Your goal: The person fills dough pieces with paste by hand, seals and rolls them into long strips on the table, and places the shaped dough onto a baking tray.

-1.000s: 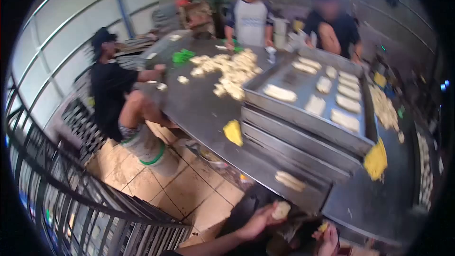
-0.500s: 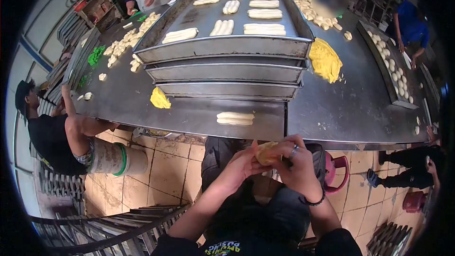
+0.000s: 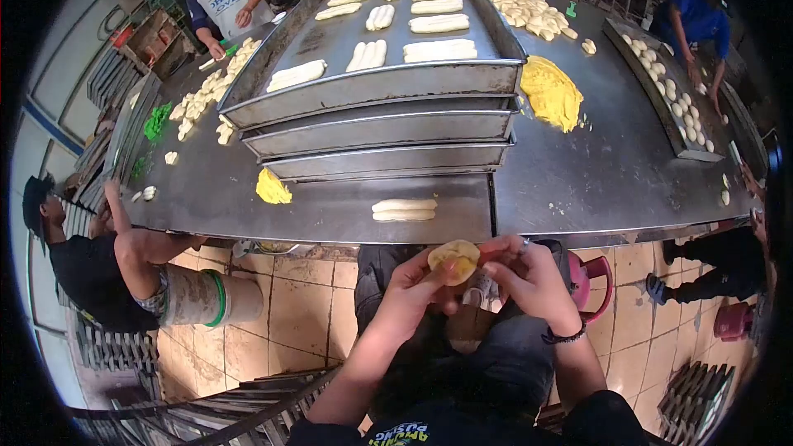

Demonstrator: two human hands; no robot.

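Observation:
A flattened round piece of dough [image 3: 450,253] with a yellow smear of filling on it is held up just in front of the table edge. My left hand [image 3: 410,285] grips it from the left, thumb across its face. My right hand [image 3: 529,281], wearing a ring and a dark bracelet, has its bent fingers closed at the dough's right edge. On the table straight ahead lie joined dough sticks [image 3: 404,210]. To their left sits a small yellow lump of filling [image 3: 273,187].
Stacked metal trays [image 3: 372,87] with shaped dough stand mid-table. A large yellow mass [image 3: 552,92] lies right of them. Dough pieces [image 3: 529,12] are heaped behind it. A tray of dough balls [image 3: 661,87] is far right. Several people work around the table; one sits left on a bucket [image 3: 194,296].
The dough has turned from folded between both hands to a flat disc with its yellow-smeared face showing. My right hand has shifted slightly right. The whole view has tilted a little.

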